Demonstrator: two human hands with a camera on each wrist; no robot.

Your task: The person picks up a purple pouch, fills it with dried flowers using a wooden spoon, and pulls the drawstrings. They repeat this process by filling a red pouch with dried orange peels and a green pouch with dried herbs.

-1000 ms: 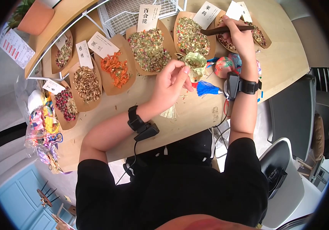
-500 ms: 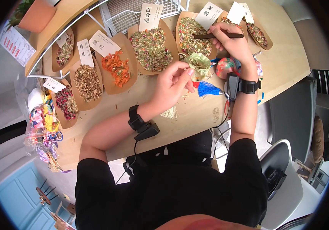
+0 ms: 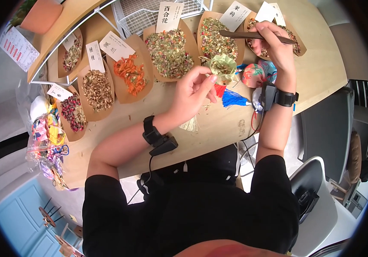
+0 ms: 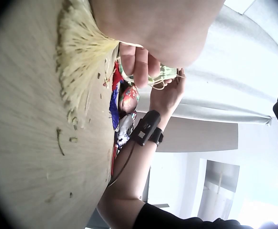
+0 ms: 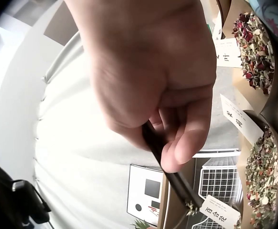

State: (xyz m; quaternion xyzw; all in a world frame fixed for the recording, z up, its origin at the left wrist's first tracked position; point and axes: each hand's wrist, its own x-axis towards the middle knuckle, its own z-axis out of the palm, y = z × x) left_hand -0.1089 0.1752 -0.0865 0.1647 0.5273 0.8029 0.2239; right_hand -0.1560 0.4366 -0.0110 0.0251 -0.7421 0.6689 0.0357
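Observation:
My left hand (image 3: 209, 80) pinches the rim of a small green cloth pouch (image 3: 221, 66), held open just above the table, with dried herbs inside. In the left wrist view the left fingers (image 4: 138, 61) curl on the green pouch (image 4: 162, 74). My right hand (image 3: 264, 33) grips a dark wooden spoon (image 3: 246, 36). The spoon's tip points left over a paper tray of mixed dried flowers (image 3: 215, 40), just beyond the pouch. In the right wrist view the spoon (image 5: 173, 175) runs out from between thumb and fingers.
Several kraft paper trays of dried petals with white labels (image 3: 114, 46) fan across the wooden table (image 3: 218, 128). A wire basket (image 3: 145, 13) stands behind them. Colourful sachets (image 3: 252, 73), a blue tassel (image 3: 233, 99) and a cream tassel (image 3: 189, 124) lie near the hands. A bag of trinkets (image 3: 47, 137) sits at the left edge.
My right hand swung the spoon left to the mixed-flower tray, then lifted it and drew back right. My left hand raised the pouch slightly toward the trays.

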